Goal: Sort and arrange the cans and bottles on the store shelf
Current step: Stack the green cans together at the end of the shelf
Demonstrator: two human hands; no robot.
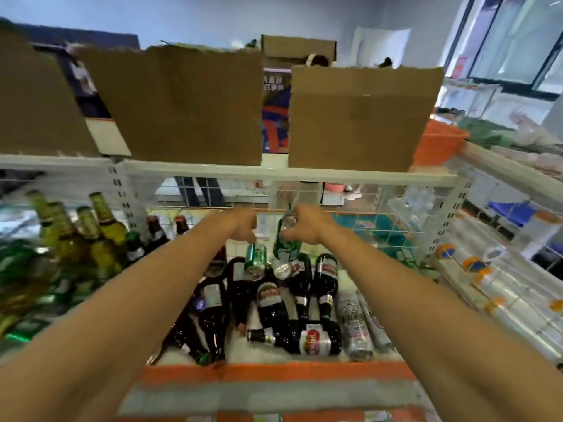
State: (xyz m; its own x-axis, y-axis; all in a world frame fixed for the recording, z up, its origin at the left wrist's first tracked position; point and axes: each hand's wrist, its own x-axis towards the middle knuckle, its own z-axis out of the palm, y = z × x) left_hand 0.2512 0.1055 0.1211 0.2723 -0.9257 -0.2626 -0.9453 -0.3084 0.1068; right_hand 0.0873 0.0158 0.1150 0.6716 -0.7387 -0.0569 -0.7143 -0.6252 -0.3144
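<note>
Both my arms reach into the middle shelf bay. My left hand (243, 228) holds a green can (255, 261) by its top end, lifted above the pile. My right hand (306, 228) grips a second green can (285, 243) at its top, with the can tilted. Below them lies a heap of dark brown bottles (274, 306) with red-and-white labels, all on their sides. A silver can end (282, 271) shows among them. Two silver cans (355, 325) lie flat at the right of the heap.
Upright green bottles (91, 229) and dark bottles (155, 231) stand in the left bay. Clear plastic bottles with orange caps (475, 266) lie in the right bay. Cardboard sheets (182, 105) stand on the shelf above. A wire mesh (365, 208) backs the bay. The orange shelf edge (274, 374) is nearest me.
</note>
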